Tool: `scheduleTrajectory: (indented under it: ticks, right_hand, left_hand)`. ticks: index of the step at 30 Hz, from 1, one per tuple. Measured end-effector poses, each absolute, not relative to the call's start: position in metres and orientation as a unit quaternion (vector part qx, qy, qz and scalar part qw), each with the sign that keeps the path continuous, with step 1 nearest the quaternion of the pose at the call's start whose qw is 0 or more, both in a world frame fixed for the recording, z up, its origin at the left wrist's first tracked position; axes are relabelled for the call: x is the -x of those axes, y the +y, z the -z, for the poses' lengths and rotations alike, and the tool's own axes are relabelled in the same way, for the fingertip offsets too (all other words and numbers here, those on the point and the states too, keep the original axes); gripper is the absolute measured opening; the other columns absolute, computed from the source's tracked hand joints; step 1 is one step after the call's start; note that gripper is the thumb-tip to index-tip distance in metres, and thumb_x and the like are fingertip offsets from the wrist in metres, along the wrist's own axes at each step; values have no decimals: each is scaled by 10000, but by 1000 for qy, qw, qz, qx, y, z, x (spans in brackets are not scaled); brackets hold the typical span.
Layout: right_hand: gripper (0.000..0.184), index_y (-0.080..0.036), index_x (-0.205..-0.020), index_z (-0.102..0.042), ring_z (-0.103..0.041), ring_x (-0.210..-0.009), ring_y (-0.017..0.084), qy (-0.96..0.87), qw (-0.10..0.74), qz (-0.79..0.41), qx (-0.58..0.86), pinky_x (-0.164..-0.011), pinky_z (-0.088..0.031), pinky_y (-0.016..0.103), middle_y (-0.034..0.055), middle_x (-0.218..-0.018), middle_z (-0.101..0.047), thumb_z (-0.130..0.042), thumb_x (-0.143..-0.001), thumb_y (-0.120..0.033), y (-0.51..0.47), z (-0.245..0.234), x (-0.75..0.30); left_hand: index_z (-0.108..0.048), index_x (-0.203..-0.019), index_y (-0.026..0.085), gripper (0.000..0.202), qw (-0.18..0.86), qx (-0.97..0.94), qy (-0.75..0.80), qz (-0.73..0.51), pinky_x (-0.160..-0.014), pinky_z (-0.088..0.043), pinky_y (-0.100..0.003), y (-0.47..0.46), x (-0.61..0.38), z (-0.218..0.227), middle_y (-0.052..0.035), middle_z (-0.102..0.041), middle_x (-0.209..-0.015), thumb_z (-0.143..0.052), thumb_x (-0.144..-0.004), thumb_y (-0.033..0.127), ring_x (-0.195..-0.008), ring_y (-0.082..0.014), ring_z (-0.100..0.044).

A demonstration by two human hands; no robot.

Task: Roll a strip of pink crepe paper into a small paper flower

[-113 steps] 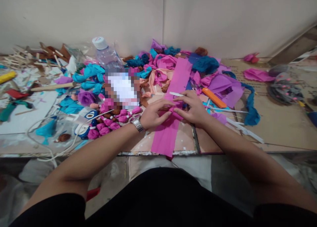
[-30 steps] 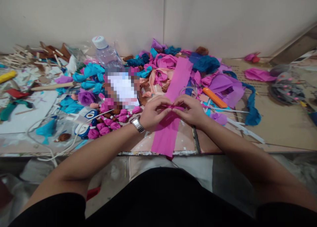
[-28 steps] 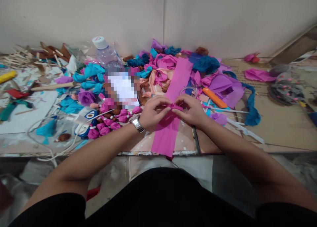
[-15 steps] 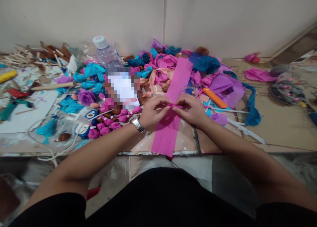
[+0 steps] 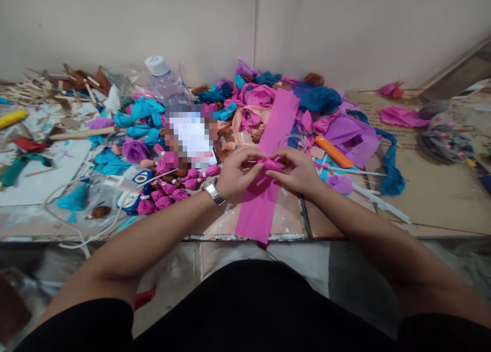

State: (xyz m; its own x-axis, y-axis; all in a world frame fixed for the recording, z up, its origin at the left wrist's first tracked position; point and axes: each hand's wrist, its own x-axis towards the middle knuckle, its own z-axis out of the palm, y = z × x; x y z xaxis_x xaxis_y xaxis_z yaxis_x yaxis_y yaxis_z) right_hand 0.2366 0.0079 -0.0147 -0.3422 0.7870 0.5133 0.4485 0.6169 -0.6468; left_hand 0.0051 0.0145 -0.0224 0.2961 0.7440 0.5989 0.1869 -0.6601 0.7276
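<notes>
Between my two hands is a small rolled piece of pink crepe paper (image 5: 273, 164). My left hand (image 5: 238, 174), with a metal watch on its wrist, pinches the left end between thumb and fingers. Around the right end my right hand (image 5: 296, 169) has its thumb and fingertips, its thumb slightly lower than the roll. Beneath both hands a long pink crepe paper strip (image 5: 258, 209) lies flat, running from the pile at the back to the table's front edge. Several small pink paper buds (image 5: 178, 194) lie left of my left hand.
An orange utility knife (image 5: 333, 151) lies right of my right hand. A phone (image 5: 192, 137) with a blurred screen and a plastic bottle (image 5: 169, 86) stand left of centre. Green-handled pliers (image 5: 17, 170), a white cable (image 5: 115, 216) and a wire bundle (image 5: 445, 139) are farther out.
The pink piece between my fingers has turned and shows more of its rolled surface. My right thumb has dropped slightly away from it. The strip below stays put.
</notes>
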Motion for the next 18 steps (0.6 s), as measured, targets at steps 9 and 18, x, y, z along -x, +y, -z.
scheduleTrajectory:
  ticks: [9, 18]
  right_hand:
    - [189, -257, -1076, -770, -693, -801, 195, -782, 441, -188, 398, -664, -543, 317, 41, -961, -781, -794, -950, -396, 9, 16, -234]
    - [163, -263, -1056, -819, -719, -817, 194, -776, 460, -193, 386, -706, -576, 321, 45, -954, -807, -812, -956, -392, 10, 16, -235]
  left_hand:
    - [-748, -1230, 226, 311, 342, -732, 328, -490, -1047, -649, -430, 15, -5, 32, -119, -777, -1223, -716, -1015, 448, -1153, -227, -753]
    - [-753, -1195, 232, 263, 336, -737, 322, -490, -1020, -661, -435, 15, -6, 29, -112, -774, -1191, -712, -1021, 425, -1130, -227, -750]
